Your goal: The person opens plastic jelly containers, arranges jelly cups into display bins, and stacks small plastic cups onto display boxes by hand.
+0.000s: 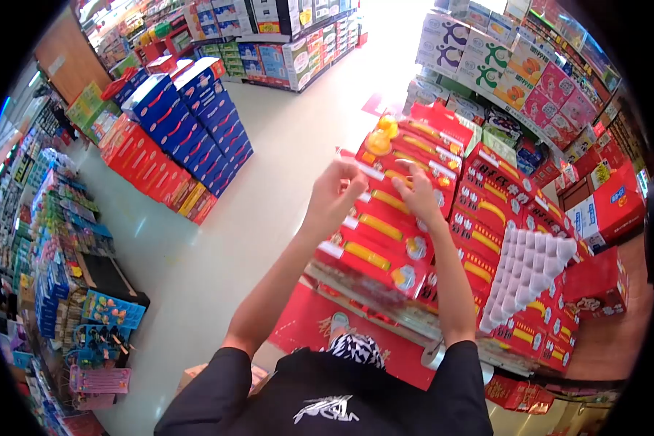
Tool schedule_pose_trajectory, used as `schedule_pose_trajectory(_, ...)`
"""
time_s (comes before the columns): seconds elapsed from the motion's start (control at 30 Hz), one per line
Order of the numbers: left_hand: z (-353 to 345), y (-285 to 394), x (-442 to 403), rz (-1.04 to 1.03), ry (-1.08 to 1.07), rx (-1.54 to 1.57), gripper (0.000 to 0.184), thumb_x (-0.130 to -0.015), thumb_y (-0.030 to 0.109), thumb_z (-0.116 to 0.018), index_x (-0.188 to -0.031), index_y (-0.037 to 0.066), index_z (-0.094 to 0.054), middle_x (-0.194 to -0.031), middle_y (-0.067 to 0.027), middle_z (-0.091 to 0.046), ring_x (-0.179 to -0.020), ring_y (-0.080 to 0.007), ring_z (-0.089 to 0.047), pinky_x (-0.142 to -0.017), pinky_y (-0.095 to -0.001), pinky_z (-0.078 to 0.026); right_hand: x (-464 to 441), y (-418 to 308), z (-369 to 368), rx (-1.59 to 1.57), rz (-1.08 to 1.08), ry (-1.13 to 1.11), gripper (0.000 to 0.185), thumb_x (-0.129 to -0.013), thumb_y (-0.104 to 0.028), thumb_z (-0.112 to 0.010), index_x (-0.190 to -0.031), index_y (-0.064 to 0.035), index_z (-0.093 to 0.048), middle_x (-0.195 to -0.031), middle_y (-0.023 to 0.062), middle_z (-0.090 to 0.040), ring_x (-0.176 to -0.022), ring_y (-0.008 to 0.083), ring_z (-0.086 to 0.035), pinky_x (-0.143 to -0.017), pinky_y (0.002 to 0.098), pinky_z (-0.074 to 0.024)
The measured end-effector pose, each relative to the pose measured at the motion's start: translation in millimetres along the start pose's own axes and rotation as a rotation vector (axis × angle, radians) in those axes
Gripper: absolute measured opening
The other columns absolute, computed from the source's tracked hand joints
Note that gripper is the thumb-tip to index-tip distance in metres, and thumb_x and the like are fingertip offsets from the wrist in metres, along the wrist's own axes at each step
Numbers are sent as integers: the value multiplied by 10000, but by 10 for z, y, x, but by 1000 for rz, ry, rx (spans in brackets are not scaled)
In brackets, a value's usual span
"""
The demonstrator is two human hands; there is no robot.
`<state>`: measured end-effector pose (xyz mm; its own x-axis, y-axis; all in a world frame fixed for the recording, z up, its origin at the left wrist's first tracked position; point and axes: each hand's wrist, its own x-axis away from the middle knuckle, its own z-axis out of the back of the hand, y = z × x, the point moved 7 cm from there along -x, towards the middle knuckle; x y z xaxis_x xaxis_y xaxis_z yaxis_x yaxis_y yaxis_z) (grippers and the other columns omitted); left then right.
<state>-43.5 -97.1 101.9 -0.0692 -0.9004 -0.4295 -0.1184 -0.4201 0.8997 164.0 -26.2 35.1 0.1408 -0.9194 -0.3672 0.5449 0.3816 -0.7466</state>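
Both hands reach over a stack of red boxes with yellow handles (374, 224). My left hand (336, 190) is at the stack's left edge, its fingers curled; whether something small is between them is too blurred to tell. To its right, my right hand (418, 190) is above the box tops with its fingers spread and nothing visible in them. A yellow rounded object (380, 138) sits on the boxes beyond my hands. A pale egg tray (527, 272) lies tilted on more red boxes to the right.
Blue boxes (189, 120) and red boxes (149, 171) are stacked at the left. Shelves of small goods (65, 254) line the far left. Cartons (487, 62) stand at the back right. A red mat (312, 320) lies on the floor by the stack.
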Motion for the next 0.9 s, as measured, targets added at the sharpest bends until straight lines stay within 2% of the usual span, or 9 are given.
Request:
schedule_pose_trajectory(0.07,-87,-628,-690,68,90,-207,392,-893,269,-680,-1132,-20,-565,-1013,-130,-631,-851,-214,-617,-802,-330,-506,-243,60,-36,70,61,-36,490,-862,-178,-647,-1304,-17,-507,-1271,250,-553,-1216,376,-513,-1033,421,-410)
schedule_pose_trajectory(0.17,-162,-1327,-1234,-107,272,-740,598,-830,348,-727,-1232,-53,-539,-1102,-193,-624,-992,-316,-613,-891,-422,-487,-460,325,-193,100,97,-87,648,-846,-204,-678,-1380,31,-398,-1332,269,-497,-1280,393,-444,-1093,439,-352)
schedule_pose_trajectory(0.27,-249,-1780,-1349,-8,226,-779,677,-791,371,-746,-1269,-52,-522,-1150,-224,-606,-1113,-368,-559,-956,-463,-449,-474,373,-215,46,128,-120,750,-842,-222,-691,-1430,51,-313,-1364,270,-471,-1292,372,-443,-1102,430,-347)
schedule_pose_trajectory(0.3,-246,-1803,-1355,118,179,-691,724,-783,397,-752,-1280,-73,-517,-1211,-250,-591,-1110,-383,-569,-964,-425,-456,-476,386,-199,13,71,-155,790,-839,-227,-694,-1448,55,-277,-1384,274,-453,-1308,366,-433,-1109,422,-340)
schedule_pose_trajectory(0.4,-378,-1685,-1311,-54,-28,-915,694,-768,378,-756,-1280,-39,-541,-1188,-228,-610,-1109,-384,-568,-966,-430,-454,-479,389,-211,20,26,-169,794,-840,-230,-687,-1447,67,-271,-1398,294,-429,-1342,376,-400,-1124,427,-323)
schedule_pose_trajectory(0.53,-451,-1621,-1291,-56,-50,-969,633,-753,357,-759,-1252,11,-579,-1182,-197,-622,-1106,-368,-572,-1004,-441,-420,-482,405,-244,58,81,-157,786,-837,-207,-680,-1446,71,-267,-1393,291,-434,-1338,381,-400,-1121,426,-326)
schedule_pose_trajectory(0.6,-488,-1582,-1319,-101,-49,-1000,598,-753,376,-757,-1208,21,-604,-1146,-185,-631,-1099,-346,-580,-1062,-483,-346,-477,425,-263,97,72,-146,780,-839,-181,-675,-1456,53,-259,-1388,277,-449,-1327,367,-418,-1112,415,-334)
schedule_pose_trajectory(0.77,-621,-1404,-1303,-192,-40,-1019,625,-741,447,-768,-1166,14,-617,-1088,-180,-638,-1090,-327,-584,-1115,-521,-268,-495,329,-52,6,148,107,610,-778,-84,-690,-1331,24,-456,-1237,223,-534,-1166,381,-499,-1013,443,-415)
schedule_pose_trajectory(0.9,-639,-1259,-1299,-307,-13,-800,557,-733,358,-806,-1125,16,-608,-1045,-164,-623,-990,-314,-597,-960,-446,-427,-489,220,91,-20,177,231,545,-771,-85,-696,-1269,8,-493,-1182,210,-547,-1133,377,-513,-974,443,-443)
